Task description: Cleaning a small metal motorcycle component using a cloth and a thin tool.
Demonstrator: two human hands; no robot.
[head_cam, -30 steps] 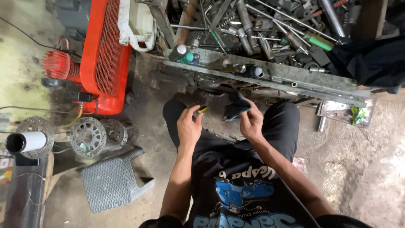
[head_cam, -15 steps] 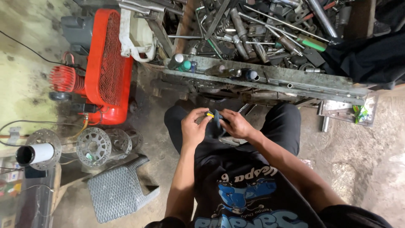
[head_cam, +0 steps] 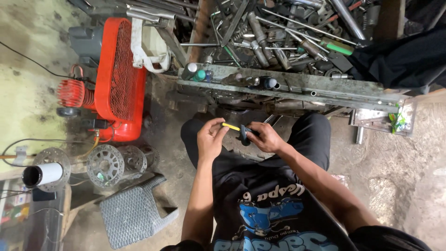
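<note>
A slim yellow tool [head_cam: 231, 126] is pinched at its left end by my left hand [head_cam: 211, 137], raised in front of my chest. My right hand [head_cam: 264, 137] grips a small dark piece [head_cam: 244, 135] at the tool's other end. The two hands sit close together above my lap, over my black trousers. What the dark piece is cannot be made out.
A metal bench rail [head_cam: 297, 88] carries bottles, with a heap of wrenches and rods [head_cam: 278, 32] behind it. A red air compressor [head_cam: 111, 79] stands at left. Brake discs [head_cam: 107, 163], a grey woven stool [head_cam: 132, 214] and a white tube [head_cam: 44, 174] lie on the dirt floor.
A second ago my hands were apart and the right held a dark cloth-like object higher up. They have come together, and the yellow tool now spans between them.
</note>
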